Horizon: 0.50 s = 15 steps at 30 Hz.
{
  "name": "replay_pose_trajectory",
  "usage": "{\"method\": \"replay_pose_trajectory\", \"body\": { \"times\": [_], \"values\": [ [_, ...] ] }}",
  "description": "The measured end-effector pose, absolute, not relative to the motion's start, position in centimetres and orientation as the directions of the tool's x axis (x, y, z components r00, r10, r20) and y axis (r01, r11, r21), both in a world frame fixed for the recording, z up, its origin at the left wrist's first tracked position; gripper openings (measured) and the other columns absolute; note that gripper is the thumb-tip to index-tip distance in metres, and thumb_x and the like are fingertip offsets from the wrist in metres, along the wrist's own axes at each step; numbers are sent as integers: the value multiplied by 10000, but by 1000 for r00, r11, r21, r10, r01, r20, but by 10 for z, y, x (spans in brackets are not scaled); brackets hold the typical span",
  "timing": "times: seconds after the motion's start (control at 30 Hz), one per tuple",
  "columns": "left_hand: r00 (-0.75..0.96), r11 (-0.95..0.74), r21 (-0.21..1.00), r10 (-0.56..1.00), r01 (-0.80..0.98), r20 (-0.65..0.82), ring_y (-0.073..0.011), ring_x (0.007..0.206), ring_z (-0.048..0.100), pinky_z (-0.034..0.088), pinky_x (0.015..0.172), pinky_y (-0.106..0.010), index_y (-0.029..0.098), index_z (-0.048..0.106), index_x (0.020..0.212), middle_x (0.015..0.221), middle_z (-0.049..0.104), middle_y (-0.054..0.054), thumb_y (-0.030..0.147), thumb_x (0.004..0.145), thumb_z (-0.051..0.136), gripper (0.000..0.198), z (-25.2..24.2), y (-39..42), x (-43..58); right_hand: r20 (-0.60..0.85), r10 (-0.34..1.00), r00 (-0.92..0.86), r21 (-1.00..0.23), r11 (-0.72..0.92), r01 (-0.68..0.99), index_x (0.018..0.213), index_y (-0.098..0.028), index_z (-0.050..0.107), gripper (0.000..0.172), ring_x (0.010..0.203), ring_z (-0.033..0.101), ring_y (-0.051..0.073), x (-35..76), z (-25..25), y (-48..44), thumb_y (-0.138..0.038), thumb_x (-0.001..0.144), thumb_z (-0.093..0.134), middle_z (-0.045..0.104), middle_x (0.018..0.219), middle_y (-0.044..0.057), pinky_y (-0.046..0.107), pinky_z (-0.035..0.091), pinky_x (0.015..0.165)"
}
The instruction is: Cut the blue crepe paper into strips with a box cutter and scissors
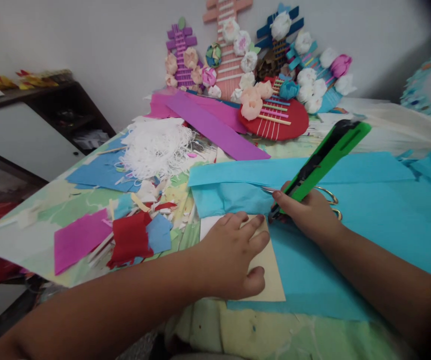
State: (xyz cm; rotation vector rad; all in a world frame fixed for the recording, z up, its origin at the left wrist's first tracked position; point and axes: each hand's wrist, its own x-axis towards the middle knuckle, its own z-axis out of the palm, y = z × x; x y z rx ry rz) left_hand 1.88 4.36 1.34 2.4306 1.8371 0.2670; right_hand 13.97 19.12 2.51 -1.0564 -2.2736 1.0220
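Observation:
My left hand (234, 255) lies flat with fingers apart, pressing on a cream card (270, 272) that rests on sheets of turquoise tissue paper (373, 240). In my right hand (315, 212) is a green and black box cutter (324, 160), its handle slanting up to the right. The cutter's lower end meets the turquoise paper beside the card's upper right corner; its blade is too small to make out. Gold-handled scissors (337, 215) lie on the paper, partly hidden behind my right hand, with the tip pointing left.
Tangled white string (159, 147) and paper scraps (131, 237) cover the table's left side. Purple strips (219, 125) lie behind. Decorated guitar-shaped crafts (226, 55) lean on the wall, with a red one (290, 120) in front. A dark cabinet (76, 107) stands at left.

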Motion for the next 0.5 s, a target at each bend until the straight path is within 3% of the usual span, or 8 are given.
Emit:
{"method": "replay_pose_trajectory", "body": {
  "times": [0.13, 0.5],
  "values": [
    [248, -260, 184, 965, 948, 86, -335, 1179, 387, 302, 974, -488, 64, 388, 1309, 1378, 373, -155, 397, 767, 441, 638, 14, 43, 19, 70, 783, -618, -755, 447, 480, 543, -195, 476, 328, 521, 523, 147, 138, 25, 191, -463, 731, 491, 537, 472, -7, 266, 373, 537],
    [260, -272, 181, 962, 945, 83, -340, 1180, 382, 305, 968, -493, 59, 413, 1286, 1366, 386, -163, 404, 769, 424, 622, 15, 45, 19, 127, 766, -630, -716, 510, 476, 519, -199, 488, 278, 506, 506, 144, 134, 26, 188, -425, 678, 519, 521, 480, -10, 266, 358, 505]
  ]
}}
